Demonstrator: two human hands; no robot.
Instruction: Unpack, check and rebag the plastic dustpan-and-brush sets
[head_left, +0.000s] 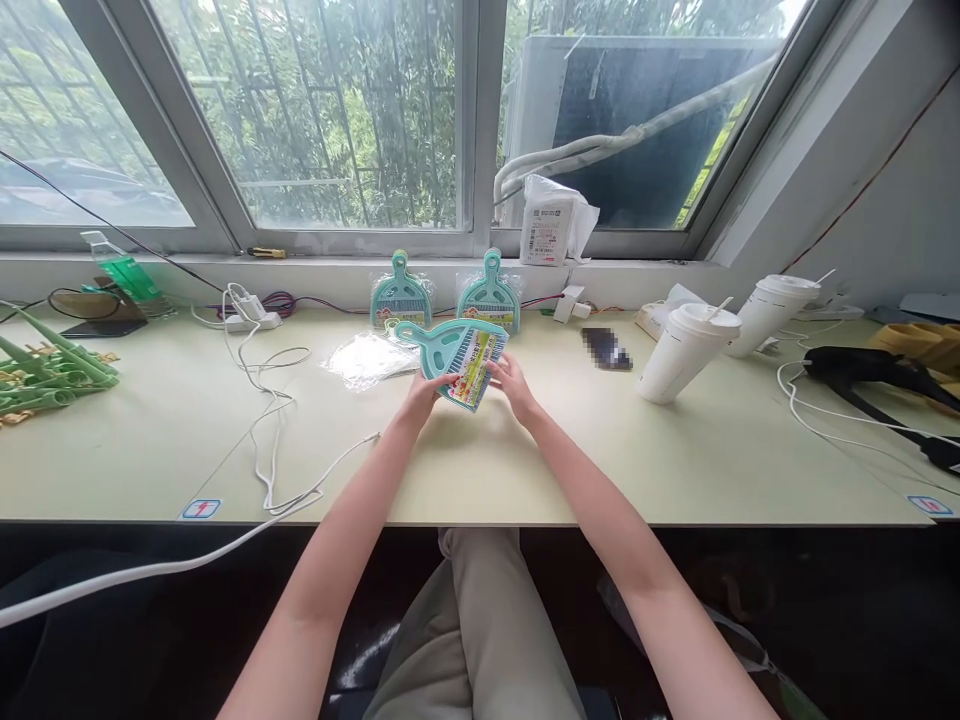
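Observation:
Between my hands, above the table, is a teal mini dustpan and brush set (448, 347) with a colourful label, tilted so its handle points left. My left hand (424, 397) grips its lower left edge, thumb over the front. Around the right edge, my right hand (513, 388) has its fingers closed on the label side. Behind it, two similar sets in clear wrap, one on the left (401, 295) and one on the right (490, 292), lean upright at the window wall. A pile of clear plastic bags (367, 358) lies just left of the held set.
White cables (270, 420) run across the table (600, 460) on the left. Two white cups, a near one (686, 355) and a far one (772, 312), stand at right by a phone (606, 349). Green plastic pieces (52, 370) lie far left; black straps (870, 370) far right.

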